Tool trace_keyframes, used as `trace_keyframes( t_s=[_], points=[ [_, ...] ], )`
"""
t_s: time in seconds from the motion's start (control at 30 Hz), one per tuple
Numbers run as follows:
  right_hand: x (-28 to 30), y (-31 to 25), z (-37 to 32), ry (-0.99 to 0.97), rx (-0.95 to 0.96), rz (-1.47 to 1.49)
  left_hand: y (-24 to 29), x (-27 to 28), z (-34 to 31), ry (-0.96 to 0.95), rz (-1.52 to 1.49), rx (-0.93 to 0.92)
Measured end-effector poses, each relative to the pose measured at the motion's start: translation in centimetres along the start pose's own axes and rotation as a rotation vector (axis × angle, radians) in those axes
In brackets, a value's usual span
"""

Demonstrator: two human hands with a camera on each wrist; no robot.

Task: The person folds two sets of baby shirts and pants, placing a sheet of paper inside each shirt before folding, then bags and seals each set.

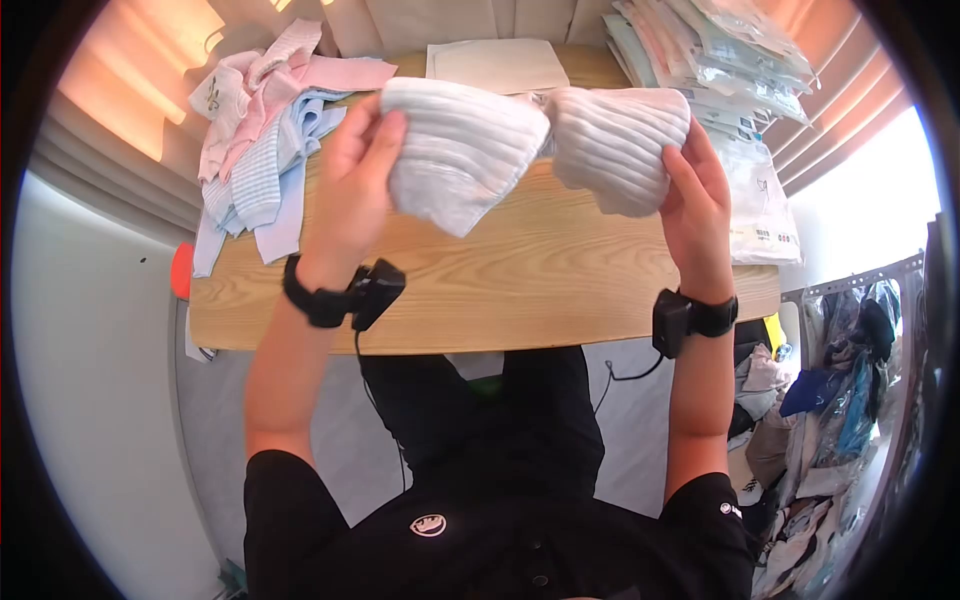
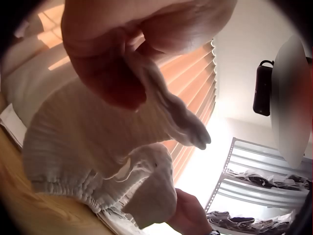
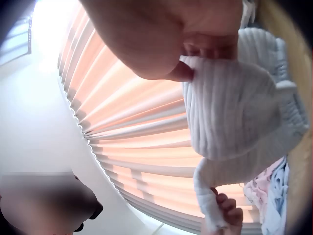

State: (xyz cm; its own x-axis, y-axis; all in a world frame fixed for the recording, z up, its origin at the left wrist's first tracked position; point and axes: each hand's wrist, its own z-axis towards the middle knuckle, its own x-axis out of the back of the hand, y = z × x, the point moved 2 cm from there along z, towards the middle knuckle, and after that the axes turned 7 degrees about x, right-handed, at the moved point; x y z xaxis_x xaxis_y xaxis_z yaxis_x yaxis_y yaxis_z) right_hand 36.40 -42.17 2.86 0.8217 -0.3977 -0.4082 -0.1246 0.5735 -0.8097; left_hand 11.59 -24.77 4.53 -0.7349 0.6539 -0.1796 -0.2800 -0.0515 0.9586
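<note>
A small white ribbed garment (image 1: pixel 520 150) is held up above the wooden table (image 1: pixel 520 280), stretched between both hands. My left hand (image 1: pixel 355 185) grips its left part, thumb on the front of the cloth. My right hand (image 1: pixel 695 195) grips its right part at the edge. In the left wrist view the garment (image 2: pixel 93 147) hangs below my left hand (image 2: pixel 122 63), its gathered hem low down. The right wrist view shows my right hand (image 3: pixel 181 49) pinching the ribbed cloth (image 3: pixel 234 112).
A heap of pink, white and blue baby clothes (image 1: pixel 265 130) lies at the table's far left. A folded white cloth (image 1: pixel 495 65) lies at the back middle. Stacked plastic-bagged packets (image 1: pixel 730 90) fill the back right. Blinds (image 3: pixel 132 142) hang behind. Clothes racks (image 1: pixel 850 400) stand at right.
</note>
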Motion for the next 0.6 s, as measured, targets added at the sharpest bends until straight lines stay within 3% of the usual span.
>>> trace_keyframes(
  t_s=[0.13, 0.23, 0.27, 0.33, 0.4, 0.5, 0.53, 0.57, 0.6],
  points=[
    [3.0, 0.8, -4.0, 0.028, -0.205, -0.284, -2.3, 2.1, -4.3, 0.041, 0.082, 0.407],
    [4.5, 2.1, -8.9, 0.069, -0.577, -0.24, -5.1, 2.3, -9.0, 0.014, -0.02, 0.714],
    [4.5, 2.1, -10.2, 0.077, -0.625, -0.172, -5.7, 2.2, -10.0, 0.011, -0.074, 0.807],
    [4.2, 1.8, -11.8, 0.087, -0.717, -0.036, -4.8, 1.7, -10.8, 0.008, -0.137, 0.849],
    [2.3, 0.9, -10.9, 0.23, -0.678, 0.119, -4.5, 1.5, -10.4, 0.04, -0.243, 0.854],
    [2.9, 1.5, -8.5, 0.312, -0.607, 0.315, -4.8, 3.4, -8.1, -0.086, -0.749, 0.847],
    [3.8, 1.9, -7.5, 0.308, -0.583, 0.359, -5.0, 4.0, -6.5, -0.166, -0.716, 0.833],
    [4.1, 2.0, -6.8, 0.302, -0.556, 0.404, -4.9, 3.9, -5.4, -0.131, -0.561, 0.802],
    [2.9, 1.7, -6.2, 0.317, -0.533, 0.241, -4.5, 3.3, -4.3, -0.094, -0.407, 0.763]
  ],
)
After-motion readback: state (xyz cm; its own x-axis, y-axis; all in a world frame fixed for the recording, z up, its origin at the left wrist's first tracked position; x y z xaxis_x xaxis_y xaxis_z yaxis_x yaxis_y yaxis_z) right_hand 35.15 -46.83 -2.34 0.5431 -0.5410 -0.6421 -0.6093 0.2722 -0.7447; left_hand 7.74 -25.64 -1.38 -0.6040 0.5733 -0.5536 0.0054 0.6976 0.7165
